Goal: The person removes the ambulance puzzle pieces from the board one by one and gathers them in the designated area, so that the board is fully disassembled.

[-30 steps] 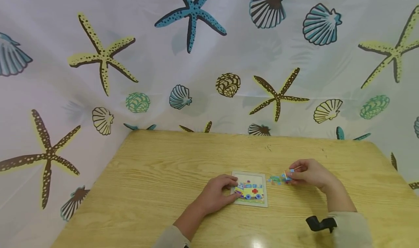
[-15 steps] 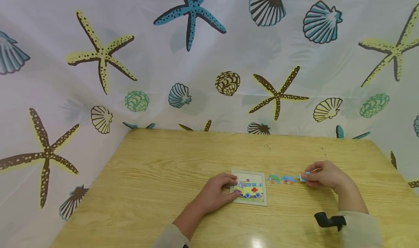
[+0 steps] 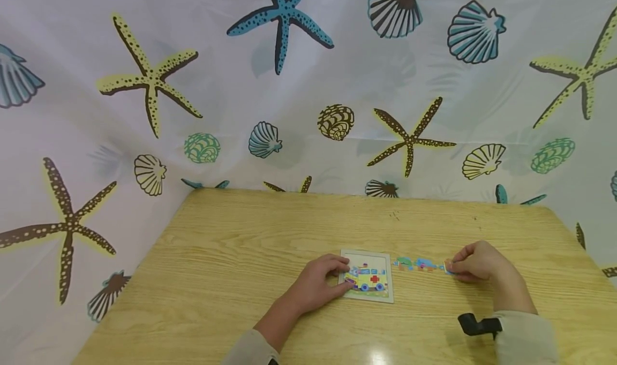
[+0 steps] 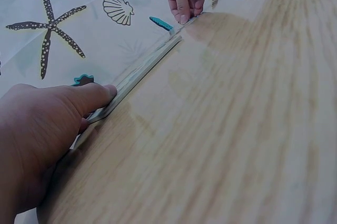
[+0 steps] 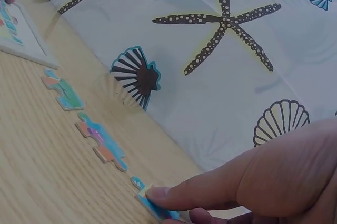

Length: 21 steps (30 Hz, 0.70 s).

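A small framed jigsaw puzzle [image 3: 367, 298], its picture a yellow ambulance with a red cross, lies flat on the table. My left hand [image 3: 320, 284] holds its left edge, and in the left wrist view the thumb lies on the frame [image 4: 142, 74]. To the right of the puzzle, loose jigsaw pieces form a row: a green and blue piece [image 5: 66, 93], then a blue and orange piece [image 5: 100, 142]. At the row's right end my right hand [image 3: 482, 263] pinches another jigsaw piece [image 5: 139, 183] at table level. Its fingers cover part of that piece.
The wooden table [image 3: 231, 301] runs back to a white curtain [image 3: 308, 156] printed with starfish and shells. A black strap end [image 3: 477, 325] sticks out from the right sleeve [image 3: 525, 335].
My right hand has moved right and then down to the table with a jigsaw piece, leaving the blue and orange piece behind in the row. The left hand stays on the puzzle.
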Each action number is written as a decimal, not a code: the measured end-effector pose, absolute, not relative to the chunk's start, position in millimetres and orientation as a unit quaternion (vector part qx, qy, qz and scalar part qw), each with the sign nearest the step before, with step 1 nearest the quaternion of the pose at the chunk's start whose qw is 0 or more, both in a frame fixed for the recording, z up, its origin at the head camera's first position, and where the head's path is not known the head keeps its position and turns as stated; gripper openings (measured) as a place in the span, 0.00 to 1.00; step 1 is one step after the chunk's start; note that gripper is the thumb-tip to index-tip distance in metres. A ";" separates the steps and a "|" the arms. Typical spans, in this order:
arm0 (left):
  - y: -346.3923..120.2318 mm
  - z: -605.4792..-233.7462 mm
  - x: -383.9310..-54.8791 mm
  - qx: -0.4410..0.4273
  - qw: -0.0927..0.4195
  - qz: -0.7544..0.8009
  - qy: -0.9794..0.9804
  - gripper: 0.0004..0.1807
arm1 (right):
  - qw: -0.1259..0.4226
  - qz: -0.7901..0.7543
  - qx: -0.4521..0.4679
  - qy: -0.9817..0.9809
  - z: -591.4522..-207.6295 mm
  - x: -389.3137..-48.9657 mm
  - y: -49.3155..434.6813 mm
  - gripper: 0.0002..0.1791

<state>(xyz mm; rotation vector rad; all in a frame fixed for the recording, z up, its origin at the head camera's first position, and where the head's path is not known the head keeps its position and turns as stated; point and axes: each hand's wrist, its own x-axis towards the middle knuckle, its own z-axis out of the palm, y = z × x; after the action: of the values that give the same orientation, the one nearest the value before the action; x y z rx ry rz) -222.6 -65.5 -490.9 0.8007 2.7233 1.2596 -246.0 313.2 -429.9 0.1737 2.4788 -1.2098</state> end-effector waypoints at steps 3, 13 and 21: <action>-65.0 -490.6 -222.2 0.255 0.020 0.404 0.878 0.18 | 0.199 -0.444 0.058 0.872 -429.3 -245.2 315.1 0.10; -65.0 -490.7 -224.1 0.257 0.017 0.407 0.876 0.23 | 0.194 -0.485 0.017 0.853 -418.0 -246.7 294.6 0.28; -64.9 -490.3 -223.1 0.253 0.024 0.401 0.880 0.24 | 0.215 -0.515 -0.027 0.830 -421.0 -249.9 258.9 0.24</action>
<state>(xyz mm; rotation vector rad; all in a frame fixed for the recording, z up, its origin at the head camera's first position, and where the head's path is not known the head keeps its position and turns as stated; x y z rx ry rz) -223.1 -64.9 -490.3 0.7830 2.7221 1.2419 -249.9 258.9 -421.0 -0.0744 2.3004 -1.4270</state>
